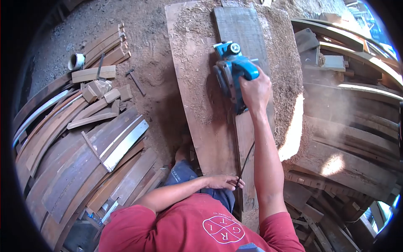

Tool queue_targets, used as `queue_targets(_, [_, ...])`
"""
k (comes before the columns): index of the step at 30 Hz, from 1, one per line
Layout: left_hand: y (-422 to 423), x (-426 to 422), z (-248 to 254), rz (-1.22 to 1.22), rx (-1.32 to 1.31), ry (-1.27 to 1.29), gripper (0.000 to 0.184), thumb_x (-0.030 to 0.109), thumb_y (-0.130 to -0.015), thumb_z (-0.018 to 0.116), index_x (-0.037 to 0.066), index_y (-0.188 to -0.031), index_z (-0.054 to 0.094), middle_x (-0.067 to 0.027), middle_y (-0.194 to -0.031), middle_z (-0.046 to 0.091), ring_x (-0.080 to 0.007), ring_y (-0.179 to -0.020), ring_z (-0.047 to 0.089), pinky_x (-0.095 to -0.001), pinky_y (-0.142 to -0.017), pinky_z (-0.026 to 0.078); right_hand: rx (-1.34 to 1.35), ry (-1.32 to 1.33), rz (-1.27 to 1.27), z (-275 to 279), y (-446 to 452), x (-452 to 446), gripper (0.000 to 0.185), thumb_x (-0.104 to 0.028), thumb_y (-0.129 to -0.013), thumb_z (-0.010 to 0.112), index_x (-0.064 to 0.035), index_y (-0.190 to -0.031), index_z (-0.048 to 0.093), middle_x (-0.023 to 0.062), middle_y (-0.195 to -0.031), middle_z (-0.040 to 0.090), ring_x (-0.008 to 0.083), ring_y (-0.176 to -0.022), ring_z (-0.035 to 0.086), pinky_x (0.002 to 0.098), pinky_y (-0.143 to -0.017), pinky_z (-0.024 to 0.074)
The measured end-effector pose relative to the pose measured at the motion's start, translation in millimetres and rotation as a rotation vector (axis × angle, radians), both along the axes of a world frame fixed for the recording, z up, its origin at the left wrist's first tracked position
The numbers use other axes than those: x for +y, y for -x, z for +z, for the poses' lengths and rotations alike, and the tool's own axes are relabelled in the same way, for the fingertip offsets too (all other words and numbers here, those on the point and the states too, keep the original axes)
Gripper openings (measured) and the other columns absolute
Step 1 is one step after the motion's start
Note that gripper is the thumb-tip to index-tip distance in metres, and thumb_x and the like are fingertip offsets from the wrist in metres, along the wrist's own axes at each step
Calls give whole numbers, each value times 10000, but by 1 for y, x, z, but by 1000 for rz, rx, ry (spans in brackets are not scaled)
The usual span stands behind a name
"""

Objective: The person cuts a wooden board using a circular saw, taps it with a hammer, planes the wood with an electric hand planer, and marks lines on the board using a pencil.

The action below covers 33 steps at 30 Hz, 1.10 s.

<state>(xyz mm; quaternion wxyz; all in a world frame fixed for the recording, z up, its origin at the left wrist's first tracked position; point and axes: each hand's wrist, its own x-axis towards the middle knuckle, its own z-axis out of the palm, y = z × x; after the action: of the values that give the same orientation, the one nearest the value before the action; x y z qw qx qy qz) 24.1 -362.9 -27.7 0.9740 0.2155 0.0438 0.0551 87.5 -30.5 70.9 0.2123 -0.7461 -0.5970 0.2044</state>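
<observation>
My right hand (257, 91) is wrapped round the rear handle of a teal electric hand planer (232, 71), with that arm stretched forward. The planer rests on a long wooden board (242, 31). Ahead of the tool the board's face is dark grey; behind it, a paler, freshly exposed strip (244, 138) shows. Near my waist, my left hand (223, 182) has its fingers closed on the black power cord (247, 161), which runs up along the board towards the planer. The planer's sole and blade are hidden underneath.
A wide workbench panel (189, 84) lies under the board, strewn with wood shavings (281, 54). Stacked planks (79, 168) fill the left floor, near a hammer (136, 82) and a tape roll (76, 61). More lumber (357, 122) is piled right, with dust in the air.
</observation>
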Motion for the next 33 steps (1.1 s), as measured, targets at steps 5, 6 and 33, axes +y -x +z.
queue_targets(5, [12, 25, 5, 201, 16, 71, 630, 140, -1061, 589, 81, -1639, 343, -78, -1550, 540, -165, -1470, 434, -354, -1240, 302, -15, -76, 41, -7, 20, 56, 349, -224, -777, 732, -62, -1082, 777, 259, -948, 747, 449, -944, 727, 502, -827, 589])
queue_targets(6, [13, 26, 8, 197, 13, 89, 630, 140, -1061, 589, 81, -1639, 343, -78, -1550, 540, -165, -1470, 434, -354, -1240, 302, -27, -82, 45, -9, 22, 66, 331, -234, -777, 729, -55, -1051, 778, 262, -938, 746, 453, -935, 728, 503, -822, 588])
queue_targets(33, [71, -3, 42, 147, 182, -94, 347, 134, -1039, 595, 21, -1353, 692, -94, -1225, 750, -132, -1010, 672, -297, -918, 527, 30, -94, 192, -29, -27, 96, 246, -127, -760, 646, 82, -875, 703, 319, -792, 697, 438, -781, 740, 506, -713, 567])
